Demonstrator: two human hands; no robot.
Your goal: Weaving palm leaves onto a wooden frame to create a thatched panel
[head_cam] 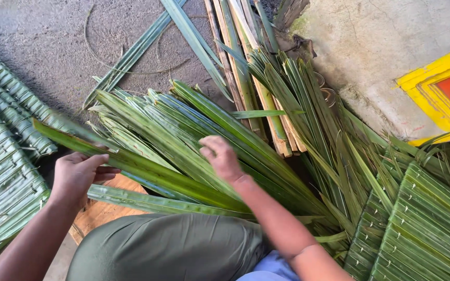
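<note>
A fan of long green palm leaves [193,130] lies across the ground in front of my knees. My left hand [79,174] is closed around one long leaf strip [147,169] near its outer end. Farther right, my right hand [222,156] rests on top of the same bundle with its fingers bent against the leaves; whether it pinches one I cannot tell. My olive-green clothed lap [167,247] is at the bottom middle.
Stitched panels of folded leaves lie at the left [1,177] and at the lower right [422,224]. Split pale stalks [245,67] lean at the top middle. A wooden board [105,211] sits under the leaves. A yellow and orange frame [443,93] is at the right.
</note>
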